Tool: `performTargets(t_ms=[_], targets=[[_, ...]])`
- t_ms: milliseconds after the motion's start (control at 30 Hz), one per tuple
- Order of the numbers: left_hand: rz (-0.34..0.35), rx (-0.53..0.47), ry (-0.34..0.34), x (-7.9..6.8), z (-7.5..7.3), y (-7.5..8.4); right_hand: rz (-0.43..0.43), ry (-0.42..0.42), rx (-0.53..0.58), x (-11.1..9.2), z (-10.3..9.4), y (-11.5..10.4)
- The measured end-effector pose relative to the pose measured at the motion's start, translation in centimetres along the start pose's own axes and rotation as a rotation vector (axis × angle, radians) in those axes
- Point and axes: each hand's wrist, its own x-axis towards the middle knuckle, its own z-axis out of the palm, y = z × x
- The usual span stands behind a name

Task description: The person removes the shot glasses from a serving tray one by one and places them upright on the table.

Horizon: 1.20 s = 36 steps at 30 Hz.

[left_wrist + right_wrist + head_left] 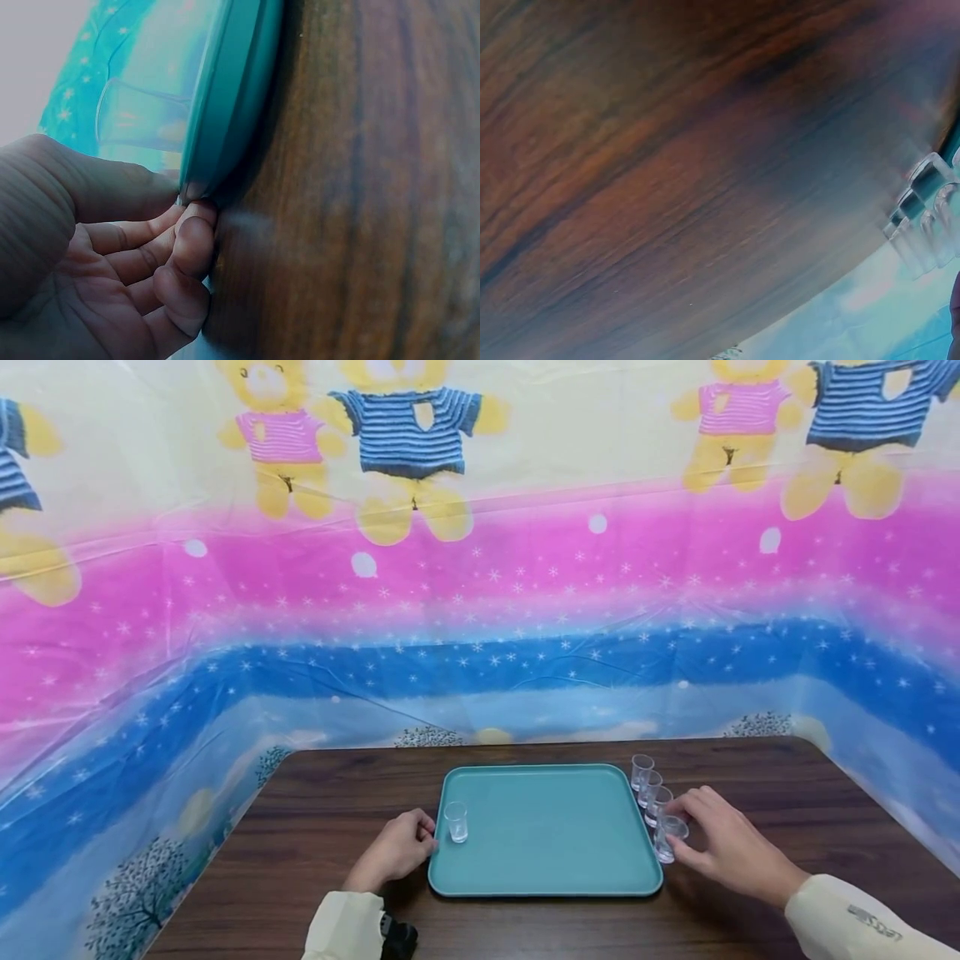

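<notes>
A teal tray (555,835) lies on the brown table, its left rim between the thumb and curled fingers of my left hand (399,850). In the left wrist view, the thumb (127,187) presses the rim from one side and fingertips meet it from the other. One clear shot glass (456,823) stands upright inside the tray near that hand. Along the tray's right edge, several more shot glasses (642,772) form a row. My right hand (731,847) pinches the nearest glass of the row (664,843) between thumb and index finger.
The wood-grain table (330,793) extends around the tray on all sides. Behind it hangs a curtain (480,668) with bears and snowflakes, reaching down both sides. In the right wrist view, the row of glasses (930,217) shows at the right margin.
</notes>
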Motion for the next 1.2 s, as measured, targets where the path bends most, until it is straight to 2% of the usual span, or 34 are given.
performTargets(t_ms=[333,533,800,1200], targets=[[0.004,-0.001,-0.002,0.0,0.1,-0.1,0.035,-0.029,-0.010,-0.8,0.4,0.3],[-0.002,0.000,-0.004,0.0,0.1,-0.1,0.041,-0.007,-0.023,-0.6,0.2,0.3],[-0.014,0.002,0.000,0.2,0.0,-0.2,0.016,0.030,0.001,1.3,0.0,-0.1],[0.013,0.002,-0.001,-0.1,0.0,-0.2,0.010,-0.051,0.069,4.0,1.5,-2.0]])
